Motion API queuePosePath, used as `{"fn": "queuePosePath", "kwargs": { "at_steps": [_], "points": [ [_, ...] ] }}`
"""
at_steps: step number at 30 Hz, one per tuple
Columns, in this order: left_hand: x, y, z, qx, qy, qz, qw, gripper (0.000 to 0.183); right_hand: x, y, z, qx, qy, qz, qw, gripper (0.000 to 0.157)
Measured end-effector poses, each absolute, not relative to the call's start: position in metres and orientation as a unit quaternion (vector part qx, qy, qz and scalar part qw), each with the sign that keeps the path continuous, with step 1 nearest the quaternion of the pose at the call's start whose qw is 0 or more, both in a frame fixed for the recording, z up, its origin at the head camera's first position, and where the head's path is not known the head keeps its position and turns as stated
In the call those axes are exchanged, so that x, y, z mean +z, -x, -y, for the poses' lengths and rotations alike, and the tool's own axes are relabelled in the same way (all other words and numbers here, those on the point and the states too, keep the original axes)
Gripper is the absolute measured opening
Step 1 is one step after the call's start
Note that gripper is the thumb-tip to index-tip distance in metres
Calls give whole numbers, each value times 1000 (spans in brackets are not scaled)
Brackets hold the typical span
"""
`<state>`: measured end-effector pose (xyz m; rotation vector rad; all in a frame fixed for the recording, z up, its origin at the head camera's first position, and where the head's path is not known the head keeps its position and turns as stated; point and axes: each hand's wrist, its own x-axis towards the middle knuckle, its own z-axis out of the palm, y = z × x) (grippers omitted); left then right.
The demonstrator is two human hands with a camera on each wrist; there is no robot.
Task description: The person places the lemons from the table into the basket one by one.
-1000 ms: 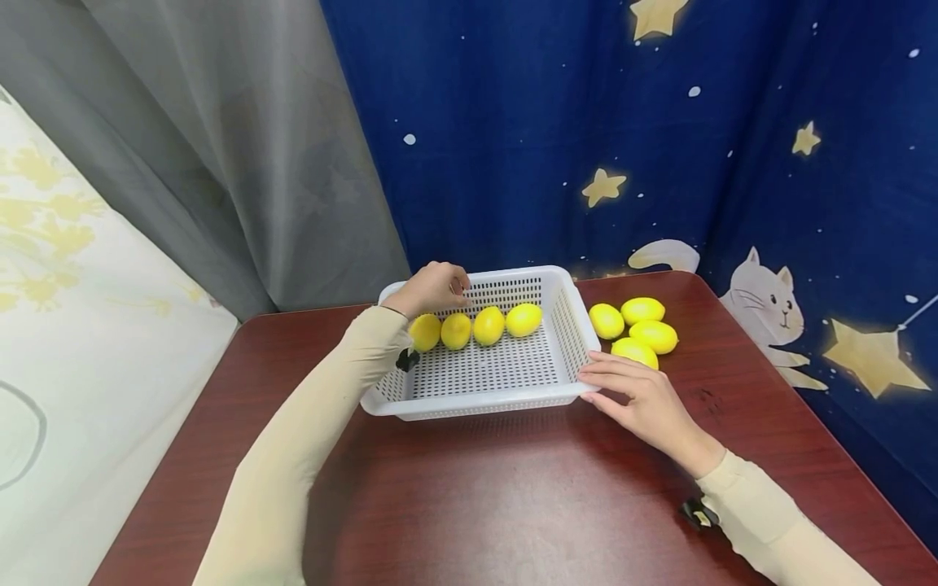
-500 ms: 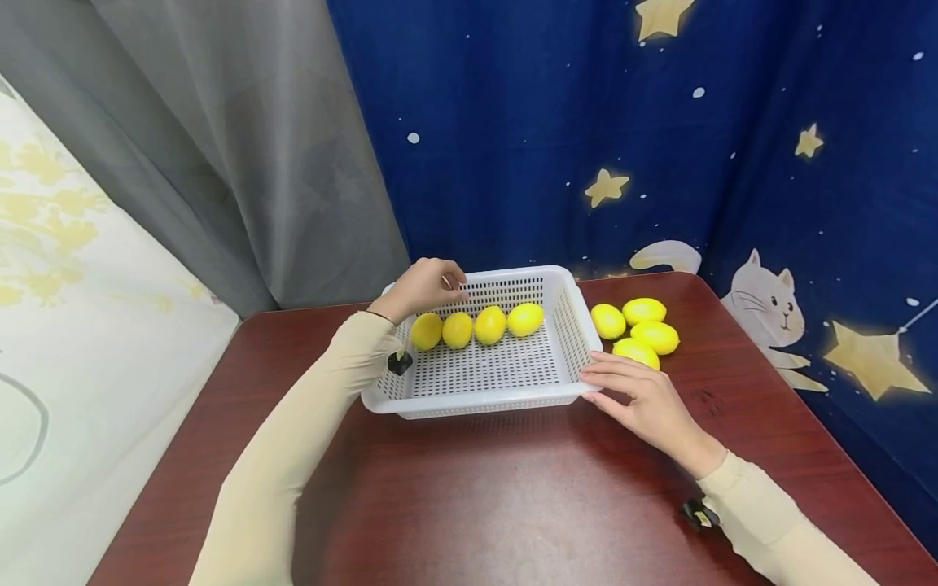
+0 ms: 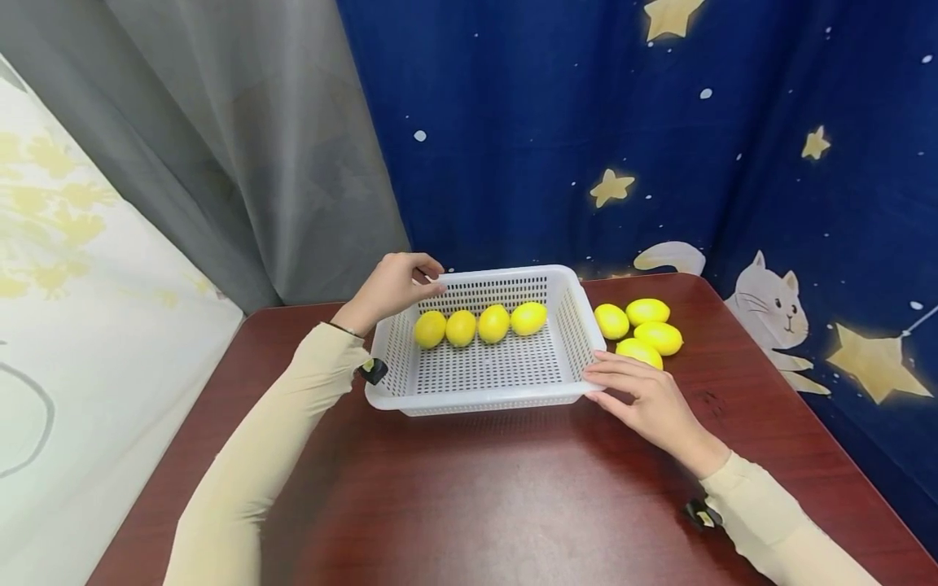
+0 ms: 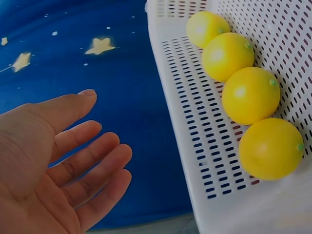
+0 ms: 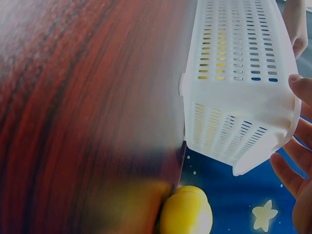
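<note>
A white perforated plastic basket [image 3: 484,398] stands on the table, with several yellow lemons [image 3: 461,328] in a row inside it. My left hand [image 3: 396,283] hovers over the basket's back left rim, fingers loosely bent and nothing in them; the left wrist view shows it apart from the basket wall. At the front right corner, my right hand [image 3: 648,407] holds the basket rim, thumb on the front side and fingers on the right side. In the right wrist view the thumb [image 5: 298,83] touches the rim.
More lemons [image 3: 648,312] lie in a cluster on the reddish-brown table [image 3: 469,505], just right of the basket. Behind the table hang a grey curtain [image 3: 242,146] and a blue star-patterned curtain [image 3: 513,146]. White patterned fabric [image 3: 73,325] hangs at the left.
My left hand has moved left and slightly up, from above the lemons to the basket's back left rim, and its fingers have spread. The right hand stays at the corner.
</note>
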<state>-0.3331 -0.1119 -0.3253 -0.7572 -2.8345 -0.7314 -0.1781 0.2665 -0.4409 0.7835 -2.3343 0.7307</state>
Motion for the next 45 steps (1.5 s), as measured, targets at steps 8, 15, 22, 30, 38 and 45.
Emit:
{"fn": "queuePosePath", "kwargs": {
  "at_steps": [8,15,22,30,38,45],
  "points": [
    [-320,306,135,-267,253,926,82,30,-441,177,-267,272,-290,874,281,52],
    [-324,275,154,-274,256,920,115,28,-441,177,-268,267,-287,876,282,40],
    [-339,247,169,-265,261,917,141,32,-441,176,-267,266,-285,877,280,46],
    [-366,220,180,-256,279,903,202,38,-441,176,-267,266,-284,877,280,42],
    [-390,204,187,-251,285,891,247,42,-441,176,-266,271,-280,879,276,49],
    [-408,198,195,-260,285,885,261,43,-440,177,-264,271,-282,878,275,49]
  ]
}}
